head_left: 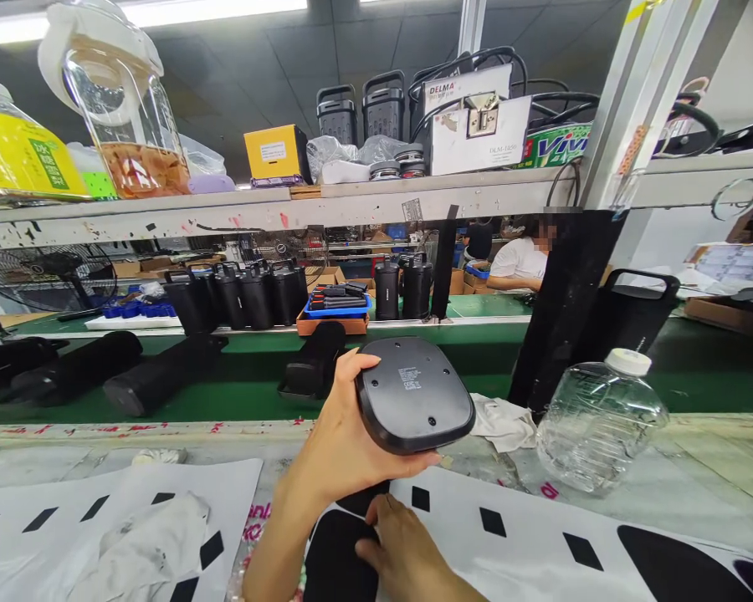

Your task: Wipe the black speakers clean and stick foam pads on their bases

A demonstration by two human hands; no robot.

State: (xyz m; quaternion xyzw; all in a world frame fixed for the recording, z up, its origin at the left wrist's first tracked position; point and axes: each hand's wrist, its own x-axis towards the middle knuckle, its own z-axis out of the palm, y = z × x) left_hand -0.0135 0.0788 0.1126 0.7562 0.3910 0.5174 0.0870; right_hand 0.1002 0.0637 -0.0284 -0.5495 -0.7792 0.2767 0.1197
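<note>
My left hand (345, 426) grips a black device (414, 397) from its left side, thumb on the upper edge and fingers beneath. Its flat, rounded-square base faces me, with several screw holes and small pale print in the middle; the rest of its body is hidden behind the base. Below it, my right hand (405, 539) is over a white sheet (527, 518) that bears black shapes. The fingers are curled and bent close to a large black pad (339, 556); what they pinch, if anything, is hidden.
Beyond the bench runs a green conveyor (244, 376) with black cylinders (163, 372) lying on it. A clear plastic bottle (602, 426) and white cloth (505, 422) stand right. Another white cloth (151, 543) lies left. Overhead, a shelf (351, 205) carries boxes and a jug. A co-worker (518, 259) sits beyond.
</note>
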